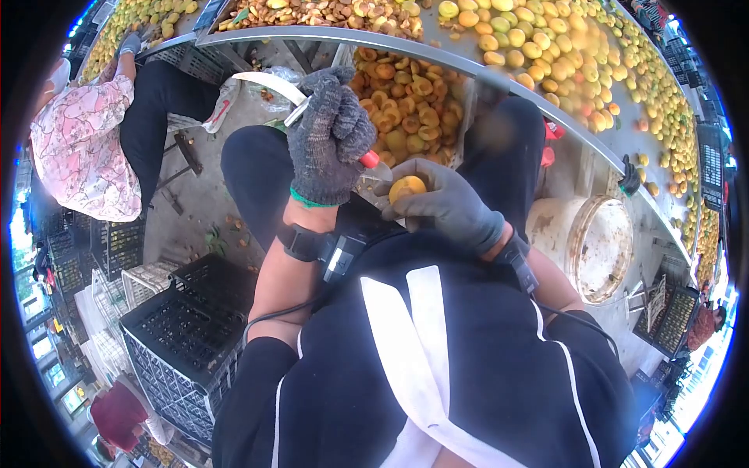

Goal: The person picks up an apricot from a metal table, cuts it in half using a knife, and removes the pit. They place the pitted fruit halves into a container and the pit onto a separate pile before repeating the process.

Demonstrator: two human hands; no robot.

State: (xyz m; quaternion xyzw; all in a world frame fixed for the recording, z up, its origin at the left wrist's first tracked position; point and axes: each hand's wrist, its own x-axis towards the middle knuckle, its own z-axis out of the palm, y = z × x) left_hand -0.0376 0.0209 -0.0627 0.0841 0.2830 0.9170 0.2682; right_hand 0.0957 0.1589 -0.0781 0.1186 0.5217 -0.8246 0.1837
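My left hand point(331, 129), in a dark knit glove with a green cuff, is closed around a curved knife. The knife's pale hooked blade point(269, 81) sticks out above the fist to the left. Below the fist, its red handle part point(369, 159) shows, with a greyish tip close to my right hand. My right hand point(449, 203), in a thin grey glove, holds an orange-yellow apricot point(407, 187) between thumb and fingers. Just beyond both hands, between my knees, is a container of halved apricots point(406, 109).
A metal-edged table point(328, 32) runs across the front, bearing whole apricots point(538, 39) and a heap of smaller brownish pieces point(320, 15). Black crates point(183, 327) stand at left; a stained white bucket point(601, 249) is at right. A person in a pink patterned top point(86, 152) sits at left.
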